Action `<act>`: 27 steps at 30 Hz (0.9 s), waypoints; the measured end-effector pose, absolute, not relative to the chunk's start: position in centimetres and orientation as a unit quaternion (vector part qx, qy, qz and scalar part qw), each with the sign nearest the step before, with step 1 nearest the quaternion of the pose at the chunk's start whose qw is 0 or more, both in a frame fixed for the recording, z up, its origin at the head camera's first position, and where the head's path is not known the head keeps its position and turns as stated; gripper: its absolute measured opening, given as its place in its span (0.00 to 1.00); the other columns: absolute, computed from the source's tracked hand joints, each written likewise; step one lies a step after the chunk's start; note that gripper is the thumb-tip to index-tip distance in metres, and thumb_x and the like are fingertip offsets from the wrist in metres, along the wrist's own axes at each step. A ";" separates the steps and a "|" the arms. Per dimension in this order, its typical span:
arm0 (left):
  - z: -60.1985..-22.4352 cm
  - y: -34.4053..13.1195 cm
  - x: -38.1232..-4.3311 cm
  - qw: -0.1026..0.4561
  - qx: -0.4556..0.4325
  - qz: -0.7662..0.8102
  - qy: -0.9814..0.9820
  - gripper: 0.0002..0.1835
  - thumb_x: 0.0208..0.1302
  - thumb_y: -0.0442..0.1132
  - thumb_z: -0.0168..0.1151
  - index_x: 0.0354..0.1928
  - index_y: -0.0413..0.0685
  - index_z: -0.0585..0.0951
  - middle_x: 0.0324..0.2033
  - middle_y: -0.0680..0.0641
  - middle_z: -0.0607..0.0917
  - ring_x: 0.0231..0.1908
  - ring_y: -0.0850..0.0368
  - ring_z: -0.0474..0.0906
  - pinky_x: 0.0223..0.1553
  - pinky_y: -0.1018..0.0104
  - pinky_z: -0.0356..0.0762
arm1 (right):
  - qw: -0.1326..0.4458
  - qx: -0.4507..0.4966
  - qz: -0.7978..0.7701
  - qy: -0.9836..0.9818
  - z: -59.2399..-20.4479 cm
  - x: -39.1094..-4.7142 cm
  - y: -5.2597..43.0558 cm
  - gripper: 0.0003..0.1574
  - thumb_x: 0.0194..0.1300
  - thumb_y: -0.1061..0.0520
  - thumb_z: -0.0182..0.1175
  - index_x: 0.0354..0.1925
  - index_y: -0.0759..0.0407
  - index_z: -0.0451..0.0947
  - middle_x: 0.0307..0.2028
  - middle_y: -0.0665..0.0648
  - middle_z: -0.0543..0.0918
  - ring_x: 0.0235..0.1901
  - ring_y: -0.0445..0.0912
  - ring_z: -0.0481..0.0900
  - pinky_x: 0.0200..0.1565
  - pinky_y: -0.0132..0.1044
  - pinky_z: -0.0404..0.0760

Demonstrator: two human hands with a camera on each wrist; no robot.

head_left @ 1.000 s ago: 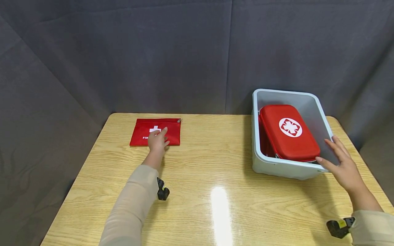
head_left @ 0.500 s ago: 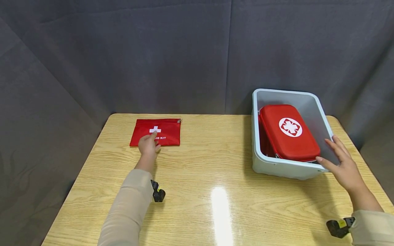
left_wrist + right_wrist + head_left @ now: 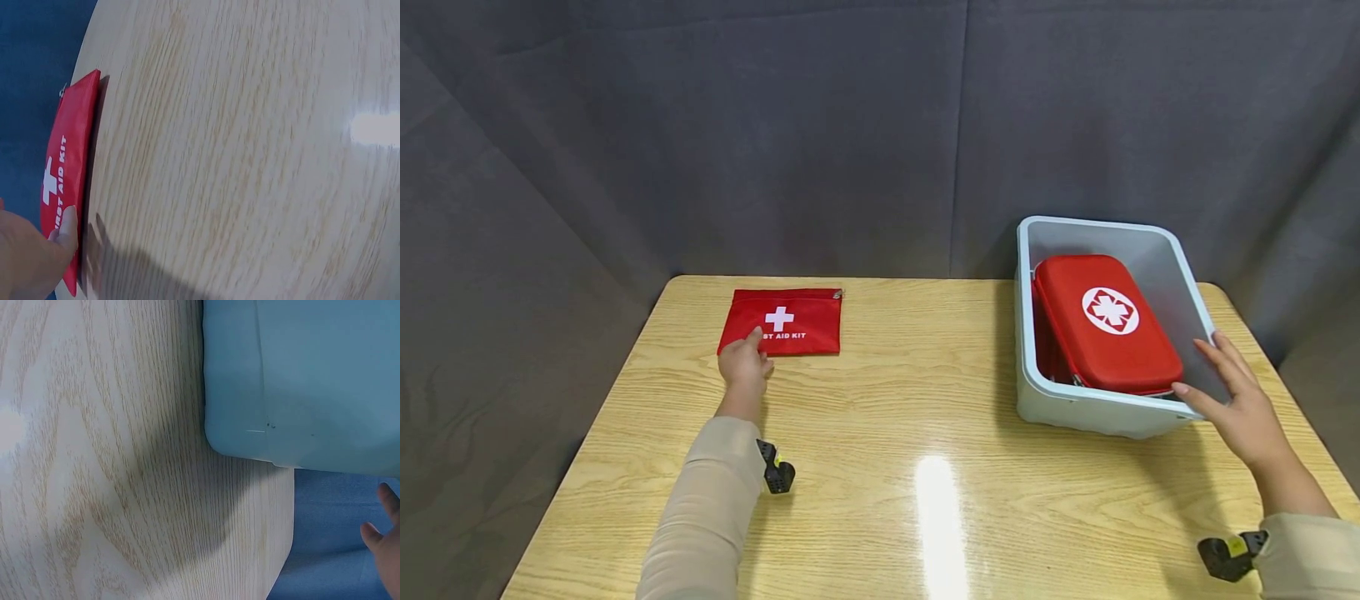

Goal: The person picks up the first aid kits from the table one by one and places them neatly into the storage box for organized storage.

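A flat red first aid pouch (image 3: 808, 321) with a white cross and a zipper lies at the table's far left. My left hand (image 3: 743, 365) is at its lower left corner; the left wrist view shows the thumb (image 3: 69, 228) over the pouch's printed face, the other fingers mostly hidden. At the right stands a light grey-blue plastic bin (image 3: 1093, 415). Inside it a red hard first aid case (image 3: 1075, 308) with a white round emblem sits tilted. At the bin's near right corner my right hand (image 3: 1243, 417) rests with fingers spread along the rim.
The wooden table (image 3: 910, 375) has rounded far corners and a bright glare streak near its front. Dark grey curtain (image 3: 820, 142) hangs behind it and along the sides. A small black wrist camera (image 3: 778, 475) sits at each cuff.
My left hand has slid leftward across the pouch, from its middle to the lower left corner, uncovering most of the lettering. The pouch has stayed in place. The right hand has kept its position.
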State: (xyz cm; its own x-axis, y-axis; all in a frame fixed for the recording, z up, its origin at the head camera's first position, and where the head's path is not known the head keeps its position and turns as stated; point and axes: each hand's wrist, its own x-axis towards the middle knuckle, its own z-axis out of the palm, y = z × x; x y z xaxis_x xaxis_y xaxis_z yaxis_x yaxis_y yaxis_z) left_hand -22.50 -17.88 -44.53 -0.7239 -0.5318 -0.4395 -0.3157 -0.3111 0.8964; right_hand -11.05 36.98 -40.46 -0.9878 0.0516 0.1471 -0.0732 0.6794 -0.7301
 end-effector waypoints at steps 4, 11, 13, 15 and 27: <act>-44.8 -18.3 -22.4 0.084 0.370 -0.727 -0.572 0.18 0.57 0.43 0.56 0.45 0.40 0.65 0.32 0.46 0.67 0.26 0.56 0.66 0.35 0.65 0.73 | 0.076 0.005 0.402 -0.912 -40.5 -11.0 37.0 0.41 0.57 0.56 0.53 0.63 0.64 0.46 0.66 0.53 0.37 0.63 0.50 0.32 0.49 0.68 0.38; -45.1 -19.1 -22.5 0.099 0.398 -0.739 -0.534 0.20 0.57 0.42 0.55 0.48 0.39 0.66 0.42 0.40 0.70 0.38 0.51 0.70 0.44 0.60 0.70 | 0.078 0.005 0.401 -0.913 -40.5 -11.0 37.0 0.40 0.57 0.56 0.53 0.63 0.64 0.47 0.66 0.53 0.37 0.63 0.50 0.32 0.50 0.67 0.38; -45.1 -19.3 -22.5 0.100 0.400 -0.746 -0.522 0.25 0.58 0.41 0.54 0.55 0.36 0.63 0.51 0.39 0.68 0.46 0.49 0.69 0.45 0.60 0.70 | 0.078 0.005 0.401 -0.913 -40.4 -11.0 36.9 0.41 0.57 0.56 0.52 0.63 0.64 0.46 0.66 0.54 0.37 0.63 0.50 0.32 0.50 0.67 0.37; -45.0 -19.5 -22.4 0.096 0.404 -0.748 -0.517 0.29 0.59 0.42 0.53 0.59 0.36 0.59 0.56 0.40 0.65 0.51 0.49 0.67 0.46 0.61 0.69 | 0.078 0.004 0.399 -0.914 -40.4 -11.0 36.9 0.41 0.57 0.56 0.53 0.63 0.64 0.46 0.66 0.54 0.37 0.63 0.51 0.32 0.50 0.67 0.38; -44.7 -20.1 -22.2 0.093 0.442 -0.761 -0.467 0.32 0.59 0.41 0.53 0.62 0.39 0.54 0.58 0.41 0.62 0.54 0.50 0.64 0.48 0.64 0.67 | 0.080 0.005 0.404 -0.911 -40.4 -11.1 37.0 0.41 0.57 0.56 0.53 0.63 0.64 0.47 0.66 0.52 0.37 0.63 0.50 0.32 0.50 0.67 0.38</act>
State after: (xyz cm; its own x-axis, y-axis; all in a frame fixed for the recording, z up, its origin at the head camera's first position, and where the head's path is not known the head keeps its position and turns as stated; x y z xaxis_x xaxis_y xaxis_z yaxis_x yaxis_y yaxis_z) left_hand -22.19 -20.08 -44.67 -0.5927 -0.5535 -0.5851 -0.2706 -0.5474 0.7919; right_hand -11.07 36.96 -40.45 -0.9870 0.0567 0.1502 -0.0733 0.6733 -0.7358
